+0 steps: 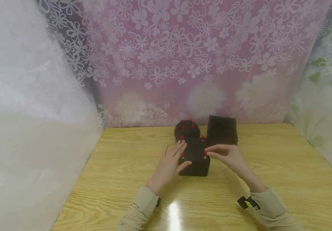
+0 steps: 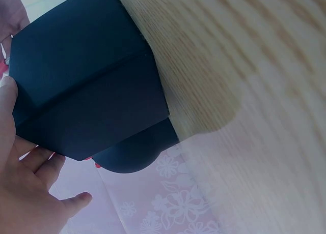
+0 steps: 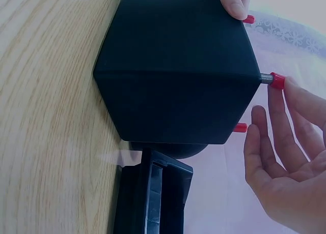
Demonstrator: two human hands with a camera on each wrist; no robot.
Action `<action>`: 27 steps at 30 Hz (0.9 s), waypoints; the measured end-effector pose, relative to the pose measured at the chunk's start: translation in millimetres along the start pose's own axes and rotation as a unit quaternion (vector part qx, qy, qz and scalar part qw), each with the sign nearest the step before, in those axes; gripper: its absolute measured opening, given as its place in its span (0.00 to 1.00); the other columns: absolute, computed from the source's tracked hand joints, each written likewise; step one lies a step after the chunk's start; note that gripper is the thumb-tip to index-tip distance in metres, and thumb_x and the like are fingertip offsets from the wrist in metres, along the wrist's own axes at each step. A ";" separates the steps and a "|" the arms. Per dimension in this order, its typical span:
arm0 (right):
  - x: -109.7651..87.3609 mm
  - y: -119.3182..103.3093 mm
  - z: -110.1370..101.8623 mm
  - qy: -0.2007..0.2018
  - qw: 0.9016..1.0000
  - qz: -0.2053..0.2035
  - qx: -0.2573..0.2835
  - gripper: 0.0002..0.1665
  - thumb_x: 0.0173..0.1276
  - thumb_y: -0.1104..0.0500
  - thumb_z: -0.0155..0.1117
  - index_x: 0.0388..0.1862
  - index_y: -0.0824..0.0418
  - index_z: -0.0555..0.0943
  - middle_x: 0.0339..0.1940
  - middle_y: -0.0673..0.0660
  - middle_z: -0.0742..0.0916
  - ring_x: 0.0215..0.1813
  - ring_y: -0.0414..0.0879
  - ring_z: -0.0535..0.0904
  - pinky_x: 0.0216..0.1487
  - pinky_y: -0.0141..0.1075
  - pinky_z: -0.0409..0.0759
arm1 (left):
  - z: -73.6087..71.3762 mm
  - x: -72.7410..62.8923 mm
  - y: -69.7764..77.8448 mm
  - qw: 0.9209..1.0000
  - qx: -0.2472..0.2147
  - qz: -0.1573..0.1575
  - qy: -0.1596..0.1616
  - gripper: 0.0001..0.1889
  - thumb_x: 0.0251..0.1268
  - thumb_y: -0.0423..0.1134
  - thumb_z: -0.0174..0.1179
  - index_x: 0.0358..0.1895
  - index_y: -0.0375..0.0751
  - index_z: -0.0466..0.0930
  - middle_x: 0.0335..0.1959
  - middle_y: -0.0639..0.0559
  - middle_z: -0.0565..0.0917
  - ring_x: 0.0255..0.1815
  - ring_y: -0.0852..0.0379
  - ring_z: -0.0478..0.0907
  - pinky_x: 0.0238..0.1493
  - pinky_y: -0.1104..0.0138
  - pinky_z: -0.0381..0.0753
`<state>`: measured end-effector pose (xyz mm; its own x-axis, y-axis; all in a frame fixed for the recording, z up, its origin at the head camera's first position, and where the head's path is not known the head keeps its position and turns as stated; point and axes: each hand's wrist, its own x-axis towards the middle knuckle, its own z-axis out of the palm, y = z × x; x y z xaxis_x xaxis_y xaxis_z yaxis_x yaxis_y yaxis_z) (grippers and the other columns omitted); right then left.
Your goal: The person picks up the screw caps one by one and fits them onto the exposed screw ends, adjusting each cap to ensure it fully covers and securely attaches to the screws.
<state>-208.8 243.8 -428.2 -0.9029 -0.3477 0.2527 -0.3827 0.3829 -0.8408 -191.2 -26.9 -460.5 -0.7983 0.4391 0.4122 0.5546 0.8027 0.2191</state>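
Note:
A black box (image 1: 194,168) stands on the table with a red-capped screw at each corner of its top. My right hand (image 1: 230,158) pinches the red cap (image 3: 277,81) of the near right screw between thumb and fingertips. Some of that screw's metal thread shows above the box in the right wrist view. With its fingers extended, my left hand (image 1: 168,165) rests on the left part of the box top, beside the near left red cap (image 1: 182,154). Its fingertips reach close to the far left red cap (image 1: 182,137).
Behind the box stands a round black piece (image 1: 186,131) with several red caps. An open black tray-like container (image 1: 222,130) is tilted up at the back right. The wooden table (image 1: 119,163) ends at a pink flowered curtain (image 1: 183,64).

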 end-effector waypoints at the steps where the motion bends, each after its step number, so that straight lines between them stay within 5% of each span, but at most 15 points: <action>1: 0.0 -0.3 0.0 0.000 1.000 0.001 0.000 0.12 0.70 0.51 0.70 0.50 0.52 0.89 0.44 0.48 0.92 0.49 0.38 0.87 0.52 0.31 0.82 | 0.0 0.1 0.0 1.000 0.000 0.000 0.000 0.40 0.74 0.61 0.52 0.79 0.41 0.59 0.81 0.51 0.59 0.81 0.56 0.53 0.80 0.45 0.49; 10: -0.2 1.0 2.2 -0.014 1.000 0.016 -0.006 0.14 0.69 0.49 0.71 0.49 0.52 0.89 0.44 0.48 0.92 0.47 0.39 0.88 0.51 0.33 0.83 | 0.4 -1.1 -0.8 1.000 0.004 0.000 -0.001 0.39 0.74 0.61 0.52 0.79 0.41 0.59 0.81 0.51 0.59 0.82 0.56 0.53 0.80 0.45 0.49; 27: 1.3 4.1 2.7 -0.020 0.999 -0.023 -0.014 0.11 0.69 0.55 0.72 0.48 0.55 0.88 0.44 0.51 0.91 0.45 0.42 0.88 0.48 0.31 0.84 | -0.2 -1.8 -0.3 1.000 0.002 -0.001 0.002 0.39 0.75 0.61 0.52 0.79 0.41 0.59 0.81 0.51 0.59 0.82 0.57 0.53 0.80 0.44 0.50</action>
<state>-211.0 242.6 -432.6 -0.8758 -0.3987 0.2721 -0.4304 0.3898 -0.8141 -189.9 -28.0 -461.2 -0.7985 0.4352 0.4159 0.5516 0.8056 0.2161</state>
